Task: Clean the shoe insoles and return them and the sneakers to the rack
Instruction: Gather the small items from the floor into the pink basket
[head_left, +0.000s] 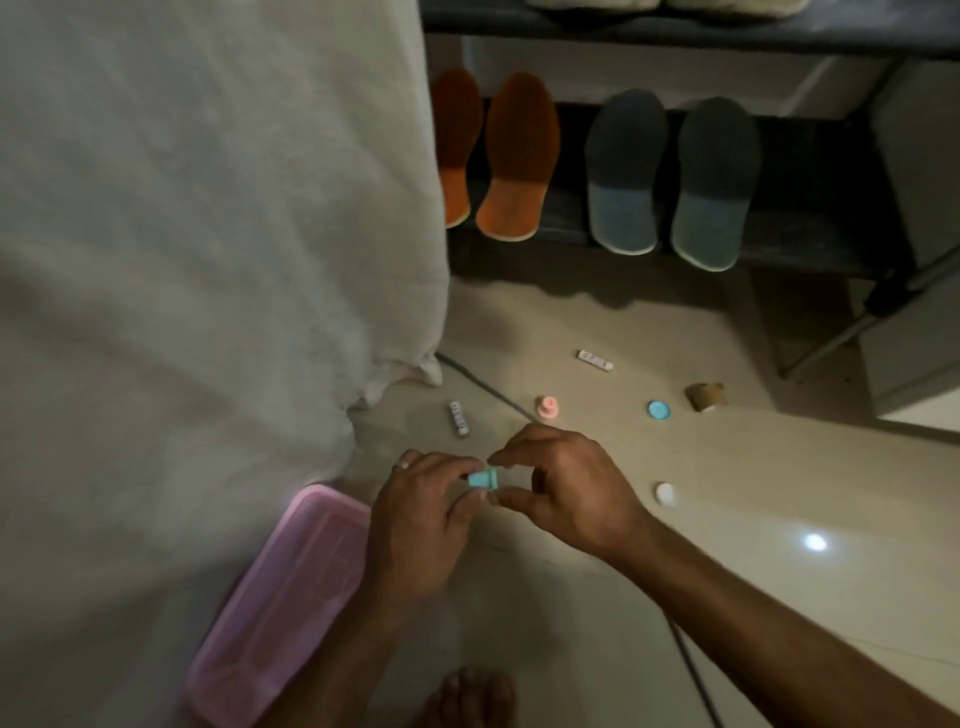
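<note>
While both hands meet low over the floor: they pinch one small turquoise cap-like piece (484, 478) between them.
Left hand (421, 525): fingers curled, fingertips pinching the narrow end of the turquoise piece; a ring shows on one finger.
Right hand (566, 488): thumb and forefinger curled toward the wider end of the same piece, the other fingers loosely bent.
Insoles: an orange pair (511, 156) and a blue-grey pair (670, 176) lie side by side on the lower shelf of the dark rack (831, 228), their lighter ends reaching the shelf's front edge; the left orange insole is partly hidden.
White cloth (182, 260): a large draped sheet fills the left side and covers the rack's left end.
Pink lid or tray (280, 603): lies on the floor under the left forearm, against the cloth.
Floor between hands and rack: two small white tubes (458, 418) (595, 360), a pink cap (548, 407), a blue round lid (658, 410), a brown tape roll (705, 396), a white round lid (665, 493).
Cable (488, 389): runs across the floor from the cloth toward the hands.
Bare foot (467, 699): at the bottom edge.
Sneakers: cannot tell where they are.
</note>
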